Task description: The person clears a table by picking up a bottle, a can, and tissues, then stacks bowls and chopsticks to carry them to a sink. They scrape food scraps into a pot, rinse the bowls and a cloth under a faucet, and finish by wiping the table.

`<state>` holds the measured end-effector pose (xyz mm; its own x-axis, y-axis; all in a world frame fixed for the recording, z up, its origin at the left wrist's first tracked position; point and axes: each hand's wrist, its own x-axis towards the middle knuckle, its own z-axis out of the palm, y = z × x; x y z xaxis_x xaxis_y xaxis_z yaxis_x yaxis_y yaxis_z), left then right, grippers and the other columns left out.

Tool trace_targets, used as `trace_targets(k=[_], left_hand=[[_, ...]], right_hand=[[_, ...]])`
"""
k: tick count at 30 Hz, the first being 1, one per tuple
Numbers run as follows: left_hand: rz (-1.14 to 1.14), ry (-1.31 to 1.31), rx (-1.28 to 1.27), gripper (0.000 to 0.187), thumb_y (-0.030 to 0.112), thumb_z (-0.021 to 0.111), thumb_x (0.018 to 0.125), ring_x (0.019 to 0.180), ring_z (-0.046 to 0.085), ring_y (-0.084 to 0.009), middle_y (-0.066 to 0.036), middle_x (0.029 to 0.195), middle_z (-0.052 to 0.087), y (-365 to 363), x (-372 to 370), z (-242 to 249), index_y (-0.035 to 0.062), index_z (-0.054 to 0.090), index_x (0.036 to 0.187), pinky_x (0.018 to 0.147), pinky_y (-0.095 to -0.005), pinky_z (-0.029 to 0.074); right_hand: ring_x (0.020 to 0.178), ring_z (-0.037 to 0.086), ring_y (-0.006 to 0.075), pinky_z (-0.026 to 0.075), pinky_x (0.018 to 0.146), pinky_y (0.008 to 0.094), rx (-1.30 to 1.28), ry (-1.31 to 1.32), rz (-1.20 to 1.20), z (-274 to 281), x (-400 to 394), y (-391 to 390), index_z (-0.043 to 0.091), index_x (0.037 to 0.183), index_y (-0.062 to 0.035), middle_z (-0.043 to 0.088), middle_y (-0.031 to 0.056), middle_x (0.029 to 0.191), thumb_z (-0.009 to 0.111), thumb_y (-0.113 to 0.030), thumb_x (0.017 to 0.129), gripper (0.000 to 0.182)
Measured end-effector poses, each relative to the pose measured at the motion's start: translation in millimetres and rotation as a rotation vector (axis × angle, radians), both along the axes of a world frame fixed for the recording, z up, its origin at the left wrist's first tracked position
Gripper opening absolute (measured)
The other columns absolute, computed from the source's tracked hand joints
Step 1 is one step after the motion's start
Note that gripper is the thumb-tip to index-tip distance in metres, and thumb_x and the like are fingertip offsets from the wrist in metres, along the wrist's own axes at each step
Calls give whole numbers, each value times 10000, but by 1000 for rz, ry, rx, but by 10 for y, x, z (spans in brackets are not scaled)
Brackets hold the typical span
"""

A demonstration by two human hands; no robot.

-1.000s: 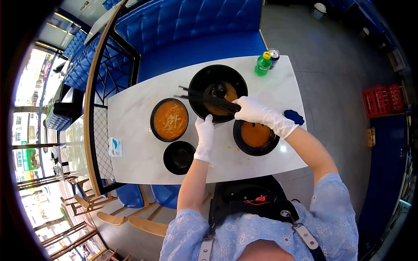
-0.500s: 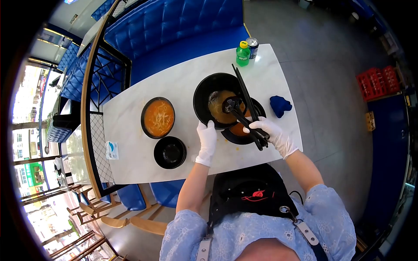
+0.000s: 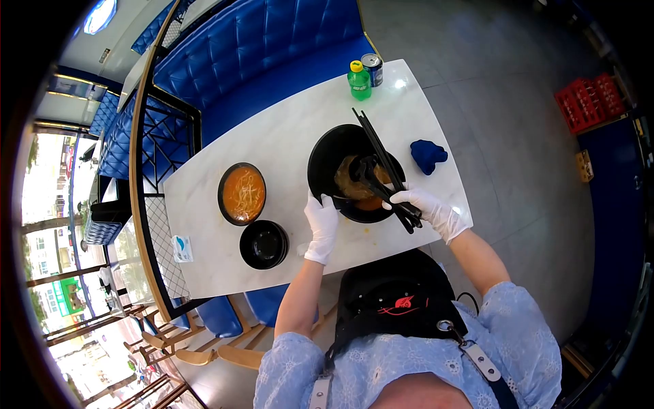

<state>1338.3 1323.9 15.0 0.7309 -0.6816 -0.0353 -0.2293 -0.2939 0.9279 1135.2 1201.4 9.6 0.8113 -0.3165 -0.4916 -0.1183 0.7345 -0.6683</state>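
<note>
My left hand [image 3: 321,228], in a white glove, grips the near-left rim of a large black bowl [image 3: 325,153]. The bowl is tilted to the right, with brownish leftovers inside. Beneath its right side is a second black bowl [image 3: 364,217] holding orange soup, mostly hidden. My gloved right hand [image 3: 429,211] is closed around long black chopsticks [image 3: 375,140] and a black ladle [image 3: 371,178]. The ladle's head is inside the large bowl. To the left, a black bowl of noodles in orange broth [image 3: 244,194] stands beside a stack of small black bowls [image 3: 262,245].
On the white table [image 3: 293,150] are a green bottle [image 3: 359,83], a can [image 3: 372,68], a crumpled blue cloth [image 3: 428,157] and a tissue packet [image 3: 182,249]. A blue bench [image 3: 272,82] lines the far side. Red crates [image 3: 586,102] stand off to the right.
The large bowl now tips further to the right, covering more of the soup bowl under it. Both hands keep their hold. The camera view has shifted slightly.
</note>
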Motion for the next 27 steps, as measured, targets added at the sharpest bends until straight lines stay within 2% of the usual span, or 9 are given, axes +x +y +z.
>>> trace_targets(k=[4,7,9,12,13,17,23,25,27], left_hand=[[-20,-35,108,331,22,471,851,872,651,-271,-199,969,665,-35,38,210,-35,532,1172,779,-340,482],[-54,-155,117,301,34,487,826,833,660,-307,-215,902,668,-65,233,95,-37,571,1106,740,-357,492],[-160,-223,197,320,57,484,799,812,638,-383,-239,848,653,-95,371,81,-22,576,1095,711,-391,493],[-183,-224,255,287,72,489,788,830,638,-383,-249,860,649,-115,418,163,-36,594,1033,729,-393,492],[-199,-255,332,282,75,490,791,840,636,-386,-252,867,648,-118,426,187,-40,592,1028,734,-392,492],[-187,-251,282,278,80,493,792,846,633,-395,-255,873,647,-110,478,158,-49,592,1018,740,-392,492],[-209,-268,163,325,68,488,813,843,628,-402,-257,866,644,-81,477,164,-43,572,1107,738,-391,494],[-206,-291,289,382,65,484,825,783,635,-386,-246,839,643,-75,366,271,-35,529,1191,695,-389,499],[-194,-383,232,402,50,481,825,717,631,-371,-239,820,636,-53,306,174,-24,511,1219,652,-387,495]], right_hand=[[642,558,52,434,585,191,-111,1,61,6,-7,-40,653,930,-32,638,0,768,629,-135,768,194],[690,568,68,443,640,201,-183,-18,90,177,59,-93,654,937,-19,644,14,801,623,-133,763,210],[718,572,74,445,670,202,-215,-62,77,255,156,-146,655,948,-11,646,22,817,618,-128,761,224],[757,568,75,440,713,196,-271,-104,102,273,291,-292,655,999,-17,645,18,838,604,-117,765,259],[746,566,70,441,690,197,-221,-114,101,310,322,-334,658,1004,-26,643,16,838,611,-123,761,266],[700,573,70,446,628,196,-178,-62,80,40,305,-392,655,1000,-18,646,16,808,640,-123,744,278],[666,595,84,457,601,201,-3,51,22,-34,7,-151,640,996,-4,661,34,797,655,-140,758,275],[669,597,81,462,606,204,55,57,-26,-11,-93,-72,629,1021,-8,665,41,801,637,-151,779,282],[697,590,74,454,622,198,32,-30,41,-120,-181,-50,603,1077,-7,650,30,798,608,-166,800,320]])
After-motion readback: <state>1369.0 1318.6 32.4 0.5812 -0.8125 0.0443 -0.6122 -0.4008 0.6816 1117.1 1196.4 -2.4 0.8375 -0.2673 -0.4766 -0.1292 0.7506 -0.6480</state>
